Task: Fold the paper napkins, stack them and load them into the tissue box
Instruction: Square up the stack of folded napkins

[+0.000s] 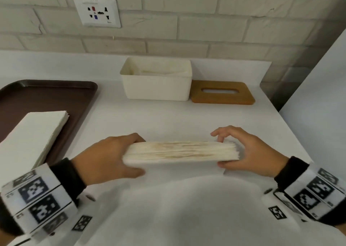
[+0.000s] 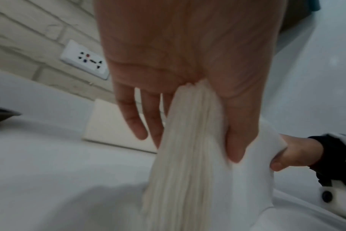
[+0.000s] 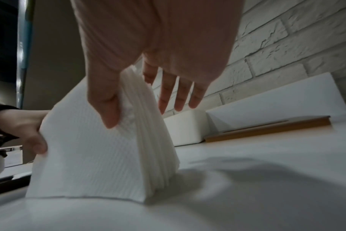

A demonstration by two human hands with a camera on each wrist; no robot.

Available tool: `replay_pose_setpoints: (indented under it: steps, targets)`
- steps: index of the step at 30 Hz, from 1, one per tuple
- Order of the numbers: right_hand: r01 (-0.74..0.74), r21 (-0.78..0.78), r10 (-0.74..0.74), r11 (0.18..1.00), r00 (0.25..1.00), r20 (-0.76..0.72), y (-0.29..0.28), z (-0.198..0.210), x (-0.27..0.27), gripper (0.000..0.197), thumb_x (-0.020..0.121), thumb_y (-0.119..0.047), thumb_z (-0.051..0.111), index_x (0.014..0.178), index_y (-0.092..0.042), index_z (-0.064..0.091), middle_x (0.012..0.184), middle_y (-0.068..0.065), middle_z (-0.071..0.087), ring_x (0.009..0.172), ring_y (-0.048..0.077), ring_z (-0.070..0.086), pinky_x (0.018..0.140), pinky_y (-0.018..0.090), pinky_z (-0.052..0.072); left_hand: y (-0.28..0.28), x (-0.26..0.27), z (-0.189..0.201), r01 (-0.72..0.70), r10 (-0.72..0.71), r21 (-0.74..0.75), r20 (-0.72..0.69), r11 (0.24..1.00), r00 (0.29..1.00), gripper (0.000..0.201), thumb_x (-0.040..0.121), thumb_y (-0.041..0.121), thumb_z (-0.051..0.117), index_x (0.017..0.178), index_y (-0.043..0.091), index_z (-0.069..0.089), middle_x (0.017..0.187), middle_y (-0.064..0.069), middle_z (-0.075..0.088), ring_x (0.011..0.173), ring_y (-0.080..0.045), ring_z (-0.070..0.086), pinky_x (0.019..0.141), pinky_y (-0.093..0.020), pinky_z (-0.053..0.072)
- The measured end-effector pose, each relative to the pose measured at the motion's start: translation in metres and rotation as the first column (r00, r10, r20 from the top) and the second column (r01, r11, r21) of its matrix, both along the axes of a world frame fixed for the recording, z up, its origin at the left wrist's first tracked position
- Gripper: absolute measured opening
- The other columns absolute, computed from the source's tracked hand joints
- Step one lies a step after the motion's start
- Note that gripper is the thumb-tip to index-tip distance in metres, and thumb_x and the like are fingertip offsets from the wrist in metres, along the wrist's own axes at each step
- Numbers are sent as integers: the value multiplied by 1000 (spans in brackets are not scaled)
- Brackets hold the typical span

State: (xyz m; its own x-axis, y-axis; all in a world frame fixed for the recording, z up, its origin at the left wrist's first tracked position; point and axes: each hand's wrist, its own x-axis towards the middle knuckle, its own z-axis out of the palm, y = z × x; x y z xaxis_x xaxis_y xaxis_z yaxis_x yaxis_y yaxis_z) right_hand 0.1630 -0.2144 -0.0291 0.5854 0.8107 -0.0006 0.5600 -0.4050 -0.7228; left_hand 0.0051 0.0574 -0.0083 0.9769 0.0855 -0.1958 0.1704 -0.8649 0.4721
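A thick stack of folded white napkins (image 1: 172, 152) stands on its long edge on the white counter (image 1: 187, 118), near the front. My left hand (image 1: 110, 154) grips its left end, thumb on the near face and fingers behind. My right hand (image 1: 247, 152) pinches the right end between thumb and index finger; its other fingers spread loosely behind. The left wrist view shows the stack (image 2: 188, 156) running from my left hand (image 2: 178, 62) to my right hand (image 2: 298, 151). In the right wrist view, the stack (image 3: 89, 148) rests on the counter under my right hand (image 3: 148, 39). The open white tissue box (image 1: 157, 88) stands at the back.
The wooden slotted lid (image 1: 221, 97) lies flat to the right of the box. A dark brown tray (image 1: 46, 96) at the left holds a pile of white napkins (image 1: 33, 133). A brick wall with a socket (image 1: 96, 11) runs behind. The counter's right edge lies beyond my right hand.
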Motion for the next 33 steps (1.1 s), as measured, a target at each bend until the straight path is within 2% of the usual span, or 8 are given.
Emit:
replay_pose_setpoints:
  steps: [5,9,13,19,23,27,30,33]
  targets:
    - [26,-73,-47,997,953,-299,4,-11,1,61,66,-6,79,112,-27,47,115,-8,58,107,4,56,93,22,49,11,-8,-25,-115,108,-376,-38,920,993,76,38,72,74,103,40,51,102,24,63,94,7,59,82,-4,43]
    - [50,-42,-62,998,914,-400,20,-12,6,53,71,2,73,113,-24,57,110,-12,63,97,-9,59,87,4,45,8,6,-39,-130,126,-484,-41,865,991,65,68,21,81,125,32,53,122,22,59,112,14,51,90,2,37]
    - [107,3,-97,994,916,-388,32,8,21,57,73,3,70,123,-20,54,113,-9,63,97,-10,59,88,4,45,18,24,-29,-184,278,-564,84,805,957,59,70,4,77,123,22,56,115,14,63,91,17,58,75,3,43]
    - [130,-116,-167,985,898,-408,40,-3,24,66,74,0,70,133,-13,44,126,1,57,116,15,54,95,21,44,20,34,-37,-189,276,-585,62,789,959,54,71,6,77,111,29,49,105,15,59,94,7,55,79,-5,44]
    - [166,-124,-204,978,877,-436,37,-7,27,78,69,-2,76,136,-15,39,130,0,55,120,15,52,104,32,41,26,33,-45,-191,228,-620,-20,761,973,97,52,36,86,135,24,38,130,10,54,120,-4,51,102,-24,41]
    - [107,-143,-167,984,836,-522,45,-4,27,78,61,-12,81,132,-17,49,127,1,60,120,15,54,109,36,37,20,42,-43,-171,195,-629,-31,758,980,64,71,9,78,128,23,51,122,11,61,112,-1,57,97,-17,43]
    - [169,-82,-187,982,825,-534,51,-4,36,103,29,-44,91,124,-20,58,122,0,65,117,16,57,107,40,40,18,52,-35,-205,268,-632,3,747,963,53,74,3,73,119,23,57,112,12,63,102,0,58,96,-21,43]
    - [238,0,-205,971,837,-508,54,2,42,99,33,-41,91,124,-21,57,122,-1,64,117,15,57,105,40,42,23,59,-30,-210,345,-673,70,709,936,51,73,2,74,116,24,58,104,16,63,93,6,58,80,-8,49]
